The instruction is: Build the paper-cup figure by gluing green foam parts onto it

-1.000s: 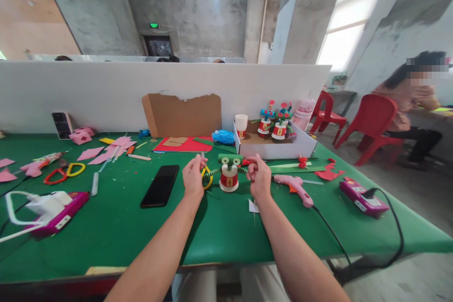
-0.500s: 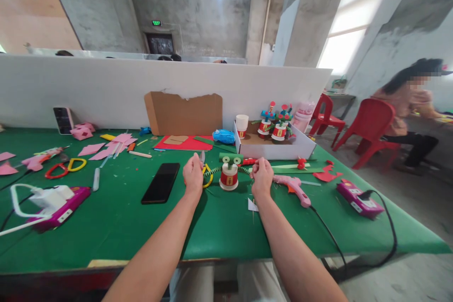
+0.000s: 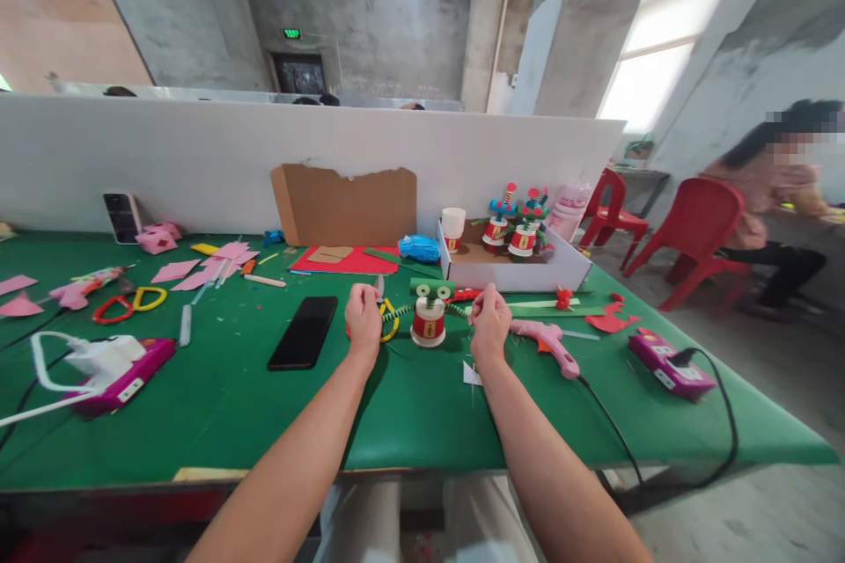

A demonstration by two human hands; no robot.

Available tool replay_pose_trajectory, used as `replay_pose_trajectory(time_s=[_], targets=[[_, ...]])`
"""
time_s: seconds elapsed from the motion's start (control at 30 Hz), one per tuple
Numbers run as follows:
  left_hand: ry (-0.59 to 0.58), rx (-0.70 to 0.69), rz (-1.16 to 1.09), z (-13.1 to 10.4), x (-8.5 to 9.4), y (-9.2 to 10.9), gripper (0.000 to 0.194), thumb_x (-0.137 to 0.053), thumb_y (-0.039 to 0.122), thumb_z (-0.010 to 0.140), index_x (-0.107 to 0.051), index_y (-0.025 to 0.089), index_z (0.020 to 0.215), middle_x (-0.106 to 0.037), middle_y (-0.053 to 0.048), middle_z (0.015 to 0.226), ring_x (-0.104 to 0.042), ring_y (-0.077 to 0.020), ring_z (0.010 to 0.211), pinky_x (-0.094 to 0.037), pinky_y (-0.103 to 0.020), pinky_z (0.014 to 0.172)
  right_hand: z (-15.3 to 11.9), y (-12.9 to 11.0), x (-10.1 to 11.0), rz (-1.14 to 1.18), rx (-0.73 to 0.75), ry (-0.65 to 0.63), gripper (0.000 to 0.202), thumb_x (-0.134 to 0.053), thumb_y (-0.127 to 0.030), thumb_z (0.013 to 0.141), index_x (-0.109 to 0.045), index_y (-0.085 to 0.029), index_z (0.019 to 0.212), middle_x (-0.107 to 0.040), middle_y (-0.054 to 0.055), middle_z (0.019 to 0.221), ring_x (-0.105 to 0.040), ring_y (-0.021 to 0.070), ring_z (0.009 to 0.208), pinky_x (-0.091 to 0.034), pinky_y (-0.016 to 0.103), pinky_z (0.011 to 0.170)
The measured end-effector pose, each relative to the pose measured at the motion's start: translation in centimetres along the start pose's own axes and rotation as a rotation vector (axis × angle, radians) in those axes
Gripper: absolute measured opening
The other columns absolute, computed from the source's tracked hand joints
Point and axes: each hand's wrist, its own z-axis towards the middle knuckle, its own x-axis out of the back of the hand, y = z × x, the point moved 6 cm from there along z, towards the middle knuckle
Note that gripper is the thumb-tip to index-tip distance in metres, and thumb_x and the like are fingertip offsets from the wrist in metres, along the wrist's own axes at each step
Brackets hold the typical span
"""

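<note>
In front of me on the table stands a small paper-cup figure (image 3: 429, 331), upright, with a red band round the cup. Its head is a green paper roll (image 3: 432, 288) with two round pale eyes. Springy folded green paper arms stretch out on both sides. My left hand (image 3: 363, 317) is closed on the end of the left paper arm (image 3: 397, 313). The end of the right paper arm (image 3: 455, 309) is pinched in my right hand (image 3: 489, 323). Scissors with yellow and red handles (image 3: 392, 322) lie partly hidden behind my left hand.
A pink glue gun (image 3: 558, 352) lies right of my right hand, its cord running off the front edge. A black phone (image 3: 303, 332) is on the left. Behind, a white box (image 3: 521, 275) holds similar figures. Power strips (image 3: 672, 367), paper scraps and a cardboard panel (image 3: 349, 207) surround these.
The view has shifted slightly, so the scene sits a little higher. Both hands keep their hold on the paper arms, and the figure stays standing.
</note>
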Motion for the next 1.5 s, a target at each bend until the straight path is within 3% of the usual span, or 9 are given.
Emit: replay_pose_trajectory(time_s=[0.27, 0.57, 0.7, 0.8, 0.9, 1.1, 1.33, 1.5], targets=[[-0.058, -0.192, 0.13, -1.1, 0.0, 2.5, 0.019, -0.052, 0.032, 0.081, -0.059, 0.022, 0.066, -0.061, -0.001, 0.067, -0.055, -0.0175, 0.072, -0.043, -0.027, 0.069, 0.0, 0.1, -0.1, -0.029, 0.003, -0.017, 0.046, -0.053, -0.061, 0.077, -0.046, -0.02, 0.057, -0.035, -0.009, 0.043, -0.03, 0.0059, 0.036, -0.024, 0.022, 0.035], [-0.315, 0.003, 0.053, -3.4, -0.3, 3.3, 0.012, -0.064, 0.03, 0.07, -0.07, 0.02, 0.067, -0.066, 0.001, 0.058, -0.057, -0.0143, 0.055, -0.041, -0.024, 0.056, 0.0, 0.9, -0.6, -0.055, -0.038, -0.07, 0.03, -0.053, -0.05, 0.077, -0.053, -0.021, 0.07, -0.039, -0.01, 0.045, -0.032, 0.0073, 0.036, -0.023, 0.021, 0.035], [-0.307, -0.142, 0.206, -4.9, -1.1, 5.1, 0.016, -0.067, 0.033, 0.073, -0.074, 0.02, 0.074, -0.066, -0.001, 0.058, -0.055, -0.0144, 0.053, -0.037, -0.025, 0.054, 0.2, 1.1, -0.6, -0.092, -0.024, -0.089, 0.024, -0.053, -0.044, 0.077, -0.054, -0.021, 0.073, -0.044, -0.009, 0.049, -0.037, 0.0085, 0.04, -0.028, 0.022, 0.04], [-0.261, -0.317, 0.354, -5.5, -1.9, 6.6, 0.01, -0.069, 0.03, 0.074, -0.073, 0.02, 0.073, -0.068, -0.004, 0.065, -0.057, -0.0164, 0.062, -0.037, -0.027, 0.063, 0.2, 0.7, -0.7, -0.143, 0.057, -0.117, 0.02, -0.055, -0.039, 0.074, -0.056, -0.02, 0.08, -0.058, -0.004, 0.065, -0.049, 0.0114, 0.055, -0.04, 0.024, 0.054], [-0.228, -0.405, 0.42, -5.8, -2.2, 7.4, 0.009, -0.067, 0.023, 0.076, -0.07, 0.021, 0.067, -0.066, -0.003, 0.066, -0.056, -0.0175, 0.067, -0.036, -0.029, 0.069, 0.1, 0.3, -0.8, -0.193, 0.124, -0.136, 0.023, -0.05, -0.041, 0.077, -0.057, -0.021, 0.086, -0.063, 0.001, 0.081, -0.056, 0.0149, 0.071, -0.043, 0.027, 0.065], [-0.228, -0.497, 0.361, -7.2, -0.8, 8.5, 0.022, -0.055, 0.019, 0.079, -0.054, 0.02, 0.057, -0.057, 0.001, 0.057, -0.051, -0.0152, 0.061, -0.034, -0.028, 0.069, -0.1, -0.2, -0.6, -0.231, 0.175, -0.118, 0.026, -0.042, -0.043, 0.084, -0.057, -0.021, 0.086, -0.064, 0.003, 0.087, -0.057, 0.0166, 0.077, -0.042, 0.028, 0.068], [-0.232, -0.46, 0.255, -8.1, 1.6, 9.4, 0.022, -0.052, 0.024, 0.079, -0.051, 0.021, 0.057, -0.057, 0.001, 0.057, -0.051, -0.0145, 0.059, -0.037, -0.029, 0.07, -0.2, -0.6, -0.7, -0.221, 0.188, -0.113, 0.026, -0.041, -0.043, 0.084, -0.056, -0.021, 0.085, -0.063, 0.003, 0.085, -0.057, 0.017, 0.078, -0.044, 0.03, 0.073], [-0.25, -0.294, 0.236, -6.8, 0.8, 7.6, 0.015, -0.06, 0.03, 0.079, -0.066, 0.021, 0.069, -0.061, 0.001, 0.058, -0.051, -0.0134, 0.055, -0.036, -0.027, 0.062, -0.3, -0.7, -1.0, -0.227, 0.2, -0.182, 0.02, -0.046, -0.036, 0.078, -0.057, -0.021, 0.087, -0.062, 0.003, 0.09, -0.057, 0.0187, 0.085, -0.044, 0.032, 0.081]])
